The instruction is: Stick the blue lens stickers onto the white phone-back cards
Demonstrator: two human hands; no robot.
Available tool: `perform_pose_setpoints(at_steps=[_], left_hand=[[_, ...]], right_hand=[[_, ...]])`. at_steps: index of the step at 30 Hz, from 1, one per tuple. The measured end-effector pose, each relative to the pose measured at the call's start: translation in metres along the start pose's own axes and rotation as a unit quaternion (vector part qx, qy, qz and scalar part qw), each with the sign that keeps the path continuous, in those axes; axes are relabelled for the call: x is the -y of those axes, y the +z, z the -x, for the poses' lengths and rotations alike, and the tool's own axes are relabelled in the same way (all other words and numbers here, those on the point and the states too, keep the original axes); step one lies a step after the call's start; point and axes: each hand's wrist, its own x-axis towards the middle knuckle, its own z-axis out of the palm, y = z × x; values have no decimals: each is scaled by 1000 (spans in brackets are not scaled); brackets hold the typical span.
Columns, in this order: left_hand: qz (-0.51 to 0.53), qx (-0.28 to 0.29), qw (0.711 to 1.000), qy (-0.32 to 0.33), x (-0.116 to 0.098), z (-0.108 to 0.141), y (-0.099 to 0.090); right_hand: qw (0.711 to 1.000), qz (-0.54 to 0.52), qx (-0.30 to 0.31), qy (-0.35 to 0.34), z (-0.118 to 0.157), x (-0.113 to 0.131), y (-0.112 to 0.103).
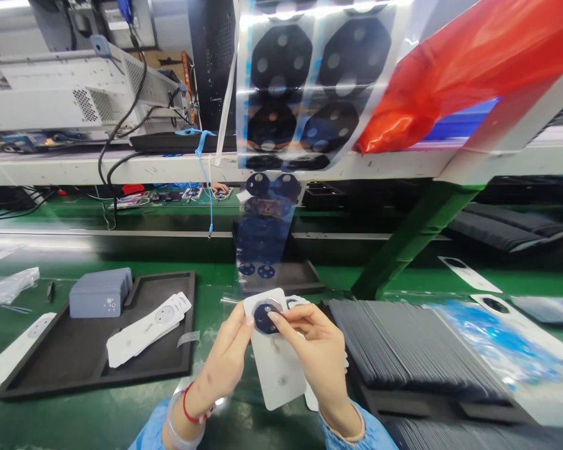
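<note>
A white phone back cover with rounded corners is tilted up in front of me. My left hand grips its upper left edge between thumb and fingers. Over the circular camera area at its top lies a dark octagonal sticker with small round holes. The thumb of my right hand presses on the sticker's right side, its other fingers curled behind. Whether the sticker is fully stuck down, I cannot tell. Partly hidden behind my right hand are more white covers.
A clear strip of dark stickers hangs from the shelf above. At left, a black tray holds white covers and grey-blue covers. Many dark panels stand in rows at right, near a green post.
</note>
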Motion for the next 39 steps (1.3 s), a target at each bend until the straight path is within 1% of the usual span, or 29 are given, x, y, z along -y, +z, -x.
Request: perform_pose_setpoints(at_steps=[10,19,25,39], left_hand=[[-2,-1,1000,-2,0,1,0],[10,-1,1000,0,0,2,0],[4,-5,1000,1,-2,1,1],[-6,-8,1000,5,-1,1,2]], right_hand=[[1000,1,0,6,0,2,0],[1000,13,0,-9,0,0,0],[1000,4,-4,-9,0,-1,-1],[1000,-6,-6,-3,-1,1,1]])
